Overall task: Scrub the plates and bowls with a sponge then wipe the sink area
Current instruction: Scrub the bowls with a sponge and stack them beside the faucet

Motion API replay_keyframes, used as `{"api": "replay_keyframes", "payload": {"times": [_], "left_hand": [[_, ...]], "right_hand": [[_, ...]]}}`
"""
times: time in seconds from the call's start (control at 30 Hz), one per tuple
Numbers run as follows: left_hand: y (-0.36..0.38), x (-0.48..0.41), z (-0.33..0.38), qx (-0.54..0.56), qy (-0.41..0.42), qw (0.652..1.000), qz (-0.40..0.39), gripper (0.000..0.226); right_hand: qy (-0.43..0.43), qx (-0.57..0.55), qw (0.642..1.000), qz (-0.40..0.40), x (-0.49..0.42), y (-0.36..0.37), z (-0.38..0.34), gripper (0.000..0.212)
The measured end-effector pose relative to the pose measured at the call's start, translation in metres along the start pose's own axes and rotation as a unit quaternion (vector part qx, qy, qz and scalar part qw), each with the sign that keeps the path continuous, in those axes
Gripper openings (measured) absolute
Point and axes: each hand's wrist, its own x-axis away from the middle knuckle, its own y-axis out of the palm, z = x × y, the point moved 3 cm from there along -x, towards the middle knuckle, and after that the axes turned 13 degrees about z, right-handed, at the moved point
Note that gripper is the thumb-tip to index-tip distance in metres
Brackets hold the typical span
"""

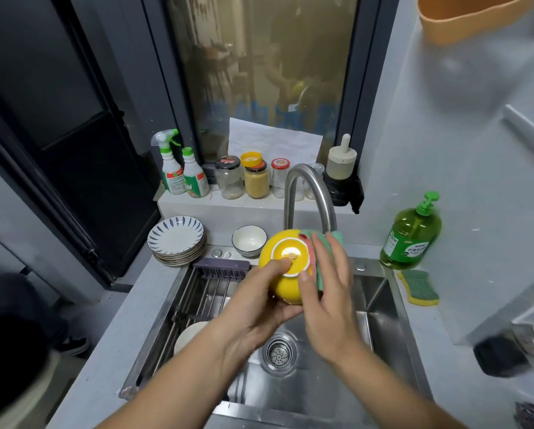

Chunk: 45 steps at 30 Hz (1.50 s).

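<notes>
Over the steel sink (380, 305) my left hand (259, 301) grips a yellow bowl (282, 289) turned bottom-up, thumb on its white foot ring. My right hand (327, 289) presses a green and pink cloth sponge (318, 239) flat against the bowl's right side, fingers straight. A stack of blue-patterned plates (177, 239) and a white bowl (249, 240) sit on the counter behind the sink. Another white dish (191, 334) lies under the rack in the sink's left part.
The curved tap (309, 193) rises just behind the bowl. A wire rack (203, 292) spans the sink's left half. A green soap bottle (411, 236) and a yellow-green scrub sponge (420, 287) sit at right. Spray bottles (182, 171) and jars (256, 178) line the sill.
</notes>
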Motion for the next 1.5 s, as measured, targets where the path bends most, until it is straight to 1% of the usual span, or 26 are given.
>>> {"api": "replay_keyframes", "payload": {"times": [0.07,0.13,0.2,0.27,0.33,0.37,0.43,0.5,0.57,0.63,0.7,0.8,0.87,0.9,0.97,1.03,1.1,1.17,1.2,1.23,1.27,1.3,1.33,1.4,1.43,1.5], "left_hand": [[0.009,0.001,-0.013,0.021,0.028,0.999,0.003,0.067],[0.009,0.004,-0.021,0.003,0.053,0.998,0.023,0.070],[0.006,0.007,-0.018,-0.048,0.057,0.997,0.036,0.079],[-0.003,0.009,-0.006,-0.104,0.057,0.992,0.042,0.086],[-0.013,0.008,0.009,-0.159,0.067,0.984,0.041,0.078],[-0.016,0.008,0.015,-0.193,0.063,0.979,0.028,0.073],[-0.024,0.005,0.023,-0.227,0.038,0.973,-0.006,0.064],[-0.034,0.001,0.027,-0.217,0.019,0.976,-0.016,0.060],[-0.044,-0.004,0.026,-0.194,0.017,0.981,-0.003,0.063],[-0.055,-0.011,0.024,-0.149,0.025,0.988,0.004,0.064],[-0.065,-0.020,0.026,-0.089,0.029,0.996,0.014,0.063],[-0.081,-0.040,0.037,-0.037,0.045,0.997,0.047,0.062],[-0.092,-0.055,0.043,-0.033,0.064,0.995,0.067,0.059],[-0.100,-0.065,0.045,-0.037,0.074,0.994,0.077,0.061],[-0.116,-0.081,0.050,-0.080,0.116,0.985,0.095,0.067],[-0.132,-0.101,0.057,-0.152,0.176,0.969,0.089,0.079],[-0.145,-0.120,0.064,-0.205,0.226,0.951,0.059,0.085],[-0.155,-0.139,0.068,-0.251,0.295,0.922,0.020,0.088],[-0.161,-0.154,0.070,-0.289,0.344,0.893,0.004,0.091],[-0.165,-0.165,0.071,-0.341,0.388,0.856,-0.018,0.092],[-0.167,-0.175,0.071,-0.381,0.409,0.828,-0.041,0.091],[-0.169,-0.187,0.071,-0.403,0.405,0.819,-0.060,0.086],[-0.170,-0.196,0.072,-0.406,0.392,0.823,-0.065,0.079],[-0.169,-0.215,0.075,-0.361,0.343,0.865,-0.057,0.062],[-0.169,-0.223,0.077,-0.339,0.321,0.883,-0.051,0.054],[-0.164,-0.237,0.085,-0.325,0.308,0.894,-0.035,0.043]], "right_hand": [[0.012,-0.014,0.998,0.054,-0.004,-0.002,0.000,0.054],[0.022,-0.028,0.997,0.067,-0.016,-0.008,0.001,0.052],[0.009,-0.041,0.999,0.031,-0.027,-0.015,0.001,0.048],[-0.013,-0.039,0.998,-0.041,-0.036,-0.018,0.001,0.042],[-0.039,-0.012,0.992,-0.118,-0.043,-0.017,0.001,0.042],[-0.049,0.005,0.988,-0.146,-0.044,-0.014,0.001,0.042],[-0.066,0.029,0.982,-0.177,-0.044,-0.008,0.000,0.045],[-0.079,0.048,0.978,-0.189,-0.040,0.001,-0.002,0.049],[-0.089,0.068,0.977,-0.182,-0.034,0.011,-0.004,0.051],[-0.097,0.079,0.980,-0.155,-0.025,0.025,-0.006,0.050],[-0.085,0.079,0.986,-0.118,-0.018,0.042,-0.007,0.047],[-0.023,0.047,0.996,-0.076,-0.009,0.076,0.000,0.040],[0.059,0.005,0.997,-0.057,-0.004,0.101,0.014,0.038],[0.121,-0.022,0.991,-0.050,-0.003,0.114,0.021,0.038],[0.262,-0.071,0.962,-0.042,-0.003,0.134,0.036,0.038],[0.399,-0.097,0.909,-0.068,-0.014,0.154,0.048,0.044],[0.491,-0.148,0.853,-0.100,-0.028,0.171,0.055,0.051],[0.524,-0.185,0.825,-0.097,-0.039,0.186,0.061,0.051],[0.532,-0.199,0.819,-0.085,-0.044,0.195,0.071,0.052],[0.537,-0.208,0.814,-0.080,-0.048,0.202,0.074,0.057],[0.531,-0.199,0.820,-0.078,-0.052,0.208,0.082,0.065],[0.529,-0.184,0.825,-0.074,-0.058,0.215,0.088,0.072],[0.527,-0.169,0.830,-0.070,-0.063,0.218,0.093,0.071],[0.533,-0.174,0.825,-0.066,-0.073,0.228,0.099,0.056],[0.533,-0.182,0.823,-0.070,-0.079,0.232,0.097,0.052],[0.527,-0.178,0.828,-0.074,-0.090,0.238,0.101,0.055]]}}
